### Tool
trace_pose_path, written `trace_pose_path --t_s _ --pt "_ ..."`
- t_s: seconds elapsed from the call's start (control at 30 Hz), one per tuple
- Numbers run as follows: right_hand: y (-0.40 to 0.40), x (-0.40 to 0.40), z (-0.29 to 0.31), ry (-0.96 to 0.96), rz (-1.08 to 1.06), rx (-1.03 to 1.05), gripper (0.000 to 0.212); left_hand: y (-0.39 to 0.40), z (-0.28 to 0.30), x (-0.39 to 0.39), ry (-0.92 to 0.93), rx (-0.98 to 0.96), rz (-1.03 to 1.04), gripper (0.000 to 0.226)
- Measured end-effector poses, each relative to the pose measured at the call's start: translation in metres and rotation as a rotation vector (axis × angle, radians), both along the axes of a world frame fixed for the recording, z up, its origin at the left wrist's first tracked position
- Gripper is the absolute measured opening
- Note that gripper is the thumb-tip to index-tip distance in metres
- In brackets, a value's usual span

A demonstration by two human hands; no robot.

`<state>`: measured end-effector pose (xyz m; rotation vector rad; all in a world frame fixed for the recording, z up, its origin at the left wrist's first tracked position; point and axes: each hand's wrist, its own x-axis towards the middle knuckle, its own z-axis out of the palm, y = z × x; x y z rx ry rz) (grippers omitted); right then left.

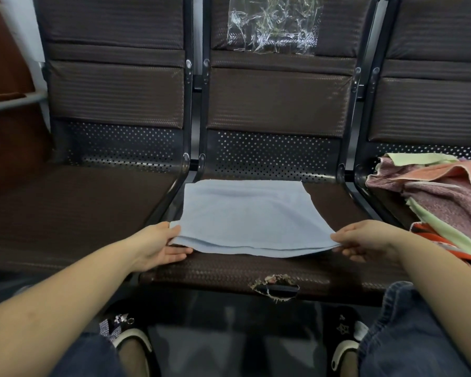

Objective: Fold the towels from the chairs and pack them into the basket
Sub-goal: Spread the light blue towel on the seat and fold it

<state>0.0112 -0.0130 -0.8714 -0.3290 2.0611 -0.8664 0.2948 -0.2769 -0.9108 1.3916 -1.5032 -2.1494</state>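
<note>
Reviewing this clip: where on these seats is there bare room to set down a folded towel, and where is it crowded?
Free: the left seat, bare cushion, and a strip of the middle seat right of the blue towel. Crowded: the right seat, under a towel heap. Left hand and right hand pinch the blue towel's near corners.

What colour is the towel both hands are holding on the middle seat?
Pale blue, plain with no pattern. The towel shows best in the head view.

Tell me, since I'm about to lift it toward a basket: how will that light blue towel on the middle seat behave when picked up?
Probably floppy: the light blue towel already sags between the left hand and right hand pinching its near corners. Likely light, being thin cloth. Its folded layers may slide apart if lifted by one edge.
</note>
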Motion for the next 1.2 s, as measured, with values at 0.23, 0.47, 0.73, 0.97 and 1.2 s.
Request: trace_pose_path --t_s 0.23,0.47,0.73,0.97,1.2 --pt "0.003 -0.005 -0.003 -0.066 0.020 0.010 0.006 -0.005 0.002 0.010 -0.123 0.002 -0.030 0.021" --pt "0.012 -0.009 0.003 -0.066 0.051 -0.016 0.014 -0.013 0.006 0.017 -0.188 -0.077 -0.078 0.031" --pt "0.040 0.000 0.038 -0.463 0.348 -0.364 0.015 -0.017 0.064 0.041 0.065 -0.127 -0.122 0.035" --pt "0.042 -0.002 0.055 -0.539 0.385 -0.785 0.053 -0.020 0.095 0.070 0.245 -0.010 -0.369 0.086" --pt "-0.003 0.004 0.051 -0.190 -0.120 -0.641 0.038 -0.036 0.072 0.010 0.177 -0.157 -0.172 0.026"
